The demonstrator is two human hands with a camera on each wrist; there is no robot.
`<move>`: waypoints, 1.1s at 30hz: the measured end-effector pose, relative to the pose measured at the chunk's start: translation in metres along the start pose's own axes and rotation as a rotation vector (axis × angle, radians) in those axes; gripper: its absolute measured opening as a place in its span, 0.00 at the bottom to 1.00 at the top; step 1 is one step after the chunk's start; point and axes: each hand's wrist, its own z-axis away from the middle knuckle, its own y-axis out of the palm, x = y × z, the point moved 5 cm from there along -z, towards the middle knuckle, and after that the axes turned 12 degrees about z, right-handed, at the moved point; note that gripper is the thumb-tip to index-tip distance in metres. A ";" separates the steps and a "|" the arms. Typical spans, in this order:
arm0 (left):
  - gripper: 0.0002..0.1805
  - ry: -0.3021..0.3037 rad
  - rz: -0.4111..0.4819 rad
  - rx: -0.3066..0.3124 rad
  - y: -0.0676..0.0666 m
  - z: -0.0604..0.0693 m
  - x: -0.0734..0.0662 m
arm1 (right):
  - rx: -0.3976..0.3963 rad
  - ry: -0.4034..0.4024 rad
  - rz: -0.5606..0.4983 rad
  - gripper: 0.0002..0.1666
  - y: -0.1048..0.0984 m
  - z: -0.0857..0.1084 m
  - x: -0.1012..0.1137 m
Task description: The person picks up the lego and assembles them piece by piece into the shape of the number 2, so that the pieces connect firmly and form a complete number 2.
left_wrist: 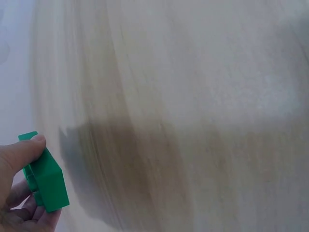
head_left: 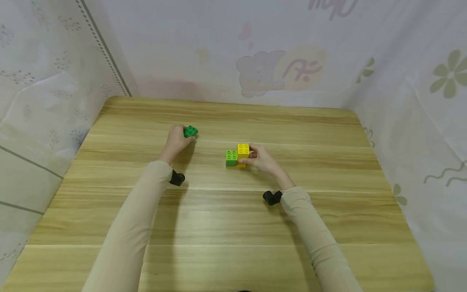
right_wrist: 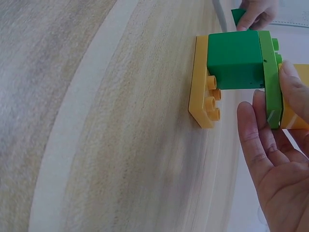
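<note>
My left hand (head_left: 176,140) pinches a dark green toy building brick (head_left: 190,131) between thumb and fingers, on the left of the table. In the left wrist view that brick (left_wrist: 50,181) is tipped on its side above its shadow. My right hand (head_left: 264,159) is at a small stack near the middle. An orange-yellow studded plate (right_wrist: 199,82) forms its base, with a dark green block (right_wrist: 235,60) on it and a light green plate (right_wrist: 270,82) on top. My right thumb is on a yellow brick (head_left: 243,149) at the overhanging end, fingers below the light green plate.
The wooden table (head_left: 219,223) has rounded far corners. A printed cloth (head_left: 204,48) with a bear pattern hangs behind it, and more patterned cloth stands at both sides. Black wrist mounts (head_left: 177,178) sit under both sleeves.
</note>
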 end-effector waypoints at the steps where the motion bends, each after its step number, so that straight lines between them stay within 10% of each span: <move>1: 0.29 0.006 0.004 0.006 0.000 0.001 -0.002 | 0.000 0.001 0.000 0.25 0.000 0.000 0.000; 33: 0.30 0.139 -0.005 0.082 0.019 0.006 -0.065 | 0.016 -0.011 -0.025 0.26 -0.001 0.001 0.002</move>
